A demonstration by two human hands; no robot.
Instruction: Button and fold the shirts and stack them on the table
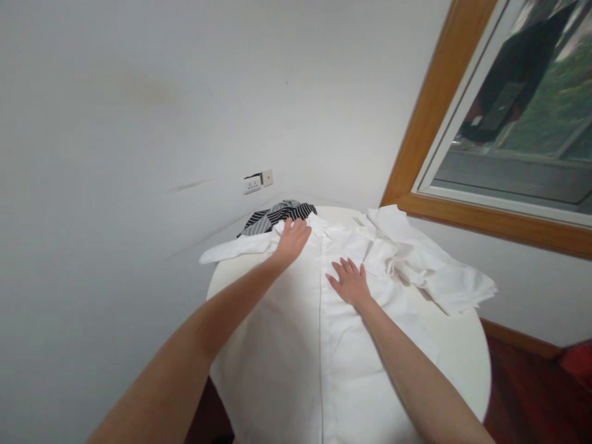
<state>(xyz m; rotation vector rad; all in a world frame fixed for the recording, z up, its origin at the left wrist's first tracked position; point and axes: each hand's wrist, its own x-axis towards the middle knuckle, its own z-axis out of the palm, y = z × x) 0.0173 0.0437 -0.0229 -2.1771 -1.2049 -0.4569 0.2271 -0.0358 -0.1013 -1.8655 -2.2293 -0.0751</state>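
A white shirt [300, 345] lies spread over a round white table, its collar [319, 225] toward the wall and its lower part reaching past the near edge. My left hand [295, 240] rests on the shirt beside the collar, at the left shoulder, fingers laid forward on the cloth. On the shirt's right front, just right of the buttoned strip, my right hand [350, 282] lies flat with its fingers spread. One sleeve [235, 248] extends left beyond the table edge. At the right, the other sleeve lies in folds.
Behind the collar, black and grey striped cloth [277, 216] is bunched against the wall. The round table [467, 351] shows its rim at the right. A wall socket [252, 184] sits above it. A wood-framed window [416, 123] is at the right.
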